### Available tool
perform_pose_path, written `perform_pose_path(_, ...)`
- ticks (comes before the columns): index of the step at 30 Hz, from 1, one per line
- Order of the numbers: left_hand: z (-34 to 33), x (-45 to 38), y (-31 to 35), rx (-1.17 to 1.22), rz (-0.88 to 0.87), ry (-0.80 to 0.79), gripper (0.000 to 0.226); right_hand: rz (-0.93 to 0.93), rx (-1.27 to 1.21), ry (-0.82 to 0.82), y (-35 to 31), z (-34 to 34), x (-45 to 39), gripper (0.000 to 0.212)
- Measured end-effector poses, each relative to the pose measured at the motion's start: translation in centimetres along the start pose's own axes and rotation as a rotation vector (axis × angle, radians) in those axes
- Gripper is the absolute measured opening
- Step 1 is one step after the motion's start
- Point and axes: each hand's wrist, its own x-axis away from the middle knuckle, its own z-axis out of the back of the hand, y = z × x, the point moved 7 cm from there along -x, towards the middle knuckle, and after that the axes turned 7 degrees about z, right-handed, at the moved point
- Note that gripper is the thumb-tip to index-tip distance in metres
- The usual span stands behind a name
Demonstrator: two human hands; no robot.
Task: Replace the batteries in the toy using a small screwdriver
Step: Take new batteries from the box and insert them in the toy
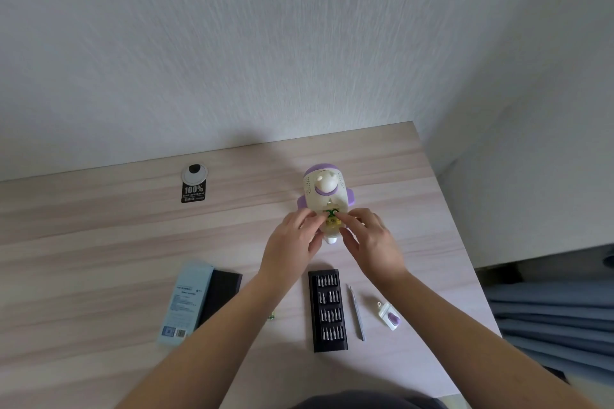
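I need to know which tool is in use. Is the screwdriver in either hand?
No: the screwdriver lies on the table beside the bit case.

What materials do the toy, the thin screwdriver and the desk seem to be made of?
Toy: likely moulded plastic, cream and purple with a smooth, slightly glossy look. Screwdriver: probably metal, a slim grey rod with a dull sheen. Desk: wood-look top, matt with pale printed-looking grain; laminate or real wood cannot be told.
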Motion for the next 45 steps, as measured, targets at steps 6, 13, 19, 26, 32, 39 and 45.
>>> perform_pose_path(6,-0.6,0.6,0.1,-0.116,-0.111,-0.027,0.031,0.026,0.046,-0.015,-0.2,0.1,0.1,0.034)
perform_pose_path(13,-0.7,0.6,0.6,-0.152,-0.137,-0.035,0.034,0.024,0.102,-0.058,-0.2,-0.5,0.0,0.042)
perform_pose_path(19,-0.2,0.2,1.0,-0.169,-0.138,-0.037,0.036,0.015,0.126,-0.048,-0.8,-0.2,-0.2,0.045)
perform_pose_path(26,-0.1,0.2,0.8,-0.124,-0.074,-0.084,0.035,-0.021,0.084,-0.032,-0.6,0.5,0.1,0.040)
perform_pose_path(32,1.9,1.1,-0.5,-0.096,0.037,-0.078,0.045,-0.026,0.075,0.011,-1.7,2.0,0.3,0.028)
perform_pose_path(39,2.9,5.8,-5.5,-0.046,0.140,-0.186,0.036,0.054,0.001,-0.031,-5.4,0.2,1.2,0.020)
perform_pose_path(45,1.3,12.6,-9.5,-0.058,0.310,-0.455,0.044,0.044,-0.096,-0.540,-9.0,-6.8,4.3,0.035)
